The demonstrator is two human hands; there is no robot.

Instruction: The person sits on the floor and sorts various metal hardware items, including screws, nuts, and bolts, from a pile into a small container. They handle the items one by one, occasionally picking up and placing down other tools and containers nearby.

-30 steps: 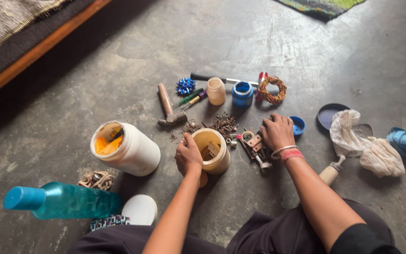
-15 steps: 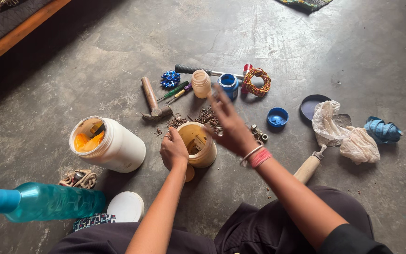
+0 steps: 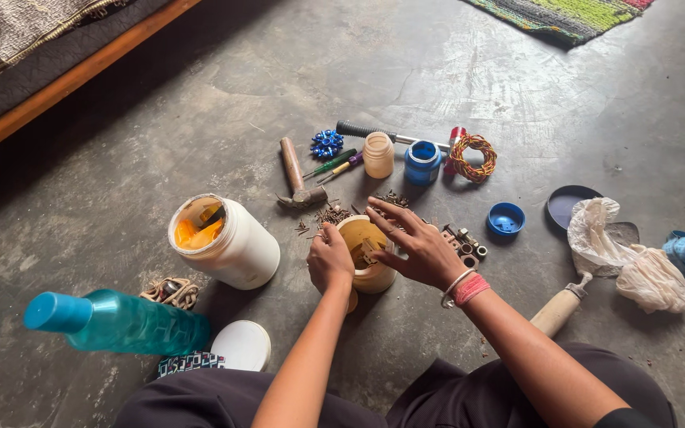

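i see the left hand (image 3: 329,259) clenched on the rim of a small tan jar (image 3: 368,255) standing open on the concrete floor (image 3: 438,63). the right hand (image 3: 414,242) hovers over the jar mouth, fingers spread, grasping nothing i can make out. rusty nails (image 3: 334,214) lie just beyond the jar, a hammer (image 3: 296,176) behind them. a white jar (image 3: 227,242) stands to the left, a teal bottle (image 3: 116,321) nearer me.
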